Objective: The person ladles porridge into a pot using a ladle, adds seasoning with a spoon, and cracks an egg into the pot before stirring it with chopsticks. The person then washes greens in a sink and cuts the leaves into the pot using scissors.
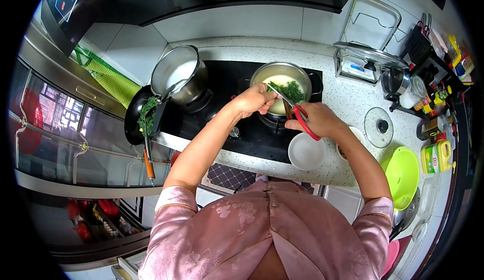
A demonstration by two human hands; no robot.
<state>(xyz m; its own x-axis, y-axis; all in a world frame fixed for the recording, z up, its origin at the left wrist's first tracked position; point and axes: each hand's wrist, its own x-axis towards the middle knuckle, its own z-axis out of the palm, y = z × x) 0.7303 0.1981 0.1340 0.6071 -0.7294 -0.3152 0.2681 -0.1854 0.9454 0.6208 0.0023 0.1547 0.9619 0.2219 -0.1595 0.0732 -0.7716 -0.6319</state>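
Note:
Over a steel pot (260,73) on the stove's right burner, my left hand (256,100) pinches some green leaves at the pot's near left edge. My right hand (319,120) grips red-handled scissors (306,123), whose blades point up and left over the pot toward my left fingers. Chopped greens (289,90) lie in the pale yellowish contents of the pot. A brown stick-like object below the blades is partly hidden by the scissors and my right hand.
A taller pot (195,86) with white contents and a utensil stands at the left burner. Left of it, a black pan (132,123) holds greens. A white bowl (306,151), glass lid (379,128) and green basket (403,174) are at the right.

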